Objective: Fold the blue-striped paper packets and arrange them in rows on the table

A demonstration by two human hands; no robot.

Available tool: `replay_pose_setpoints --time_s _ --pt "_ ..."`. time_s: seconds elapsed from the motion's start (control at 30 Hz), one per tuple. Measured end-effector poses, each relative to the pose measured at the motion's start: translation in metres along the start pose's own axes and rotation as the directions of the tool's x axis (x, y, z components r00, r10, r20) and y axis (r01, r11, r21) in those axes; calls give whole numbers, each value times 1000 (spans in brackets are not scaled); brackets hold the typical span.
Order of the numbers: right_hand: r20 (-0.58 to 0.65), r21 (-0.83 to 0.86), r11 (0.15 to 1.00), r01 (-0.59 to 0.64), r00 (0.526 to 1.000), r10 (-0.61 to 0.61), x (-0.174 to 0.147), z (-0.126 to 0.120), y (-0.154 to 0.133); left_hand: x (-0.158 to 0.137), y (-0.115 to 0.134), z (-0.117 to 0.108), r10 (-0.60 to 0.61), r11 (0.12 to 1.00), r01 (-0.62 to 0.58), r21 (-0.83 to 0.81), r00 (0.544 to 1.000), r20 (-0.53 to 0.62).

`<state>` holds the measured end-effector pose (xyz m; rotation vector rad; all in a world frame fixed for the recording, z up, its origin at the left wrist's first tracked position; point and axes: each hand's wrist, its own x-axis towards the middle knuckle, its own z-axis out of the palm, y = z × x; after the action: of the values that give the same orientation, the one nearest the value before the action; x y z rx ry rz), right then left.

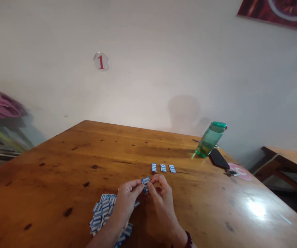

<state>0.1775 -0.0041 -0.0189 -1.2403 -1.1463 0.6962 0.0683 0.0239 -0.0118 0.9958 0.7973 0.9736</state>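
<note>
Between the fingertips of both hands is a small stack of blue-and-white labels, held just above the wooden table. My left hand pinches its left side, while my right hand grips the right side with thumb and forefinger. Three similar small label stacks lie in a row beyond the hands, apart from one another. Under and beside my left forearm spreads a loose pile of blue-and-white labels, partly hidden by the arm. What is printed on them is too small to read.
A green bottle stands at the table's far right. Beside it are a black phone, keys and a pink round disc. The wooden table meets a white wall behind. A bench is at right, pink cloth at left.
</note>
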Motion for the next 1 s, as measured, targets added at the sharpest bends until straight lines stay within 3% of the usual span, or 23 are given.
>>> replay_pose_setpoints --time_s 0.23,0.67,0.77,0.87,1.0 --pt "-30 -8 1000 21 999 -22 -2 2 -1 1 -2 -1 23 1000 -23 7 1000 2" --pt "-66 73 997 -18 998 23 -11 12 -3 -7 11 7 -62 991 63 -118 998 14" --pt "-55 31 999 -20 998 22 -11 12 -3 -7 19 2 -55 992 48 -118 997 -50" --pt "-32 -125 991 45 998 -49 -10 9 0 -5 29 -9 -24 988 -8 -154 980 -200" --pt "132 -346 923 168 983 -130 -8 7 9 -3 38 -22 3 956 -100 -276 943 -334"
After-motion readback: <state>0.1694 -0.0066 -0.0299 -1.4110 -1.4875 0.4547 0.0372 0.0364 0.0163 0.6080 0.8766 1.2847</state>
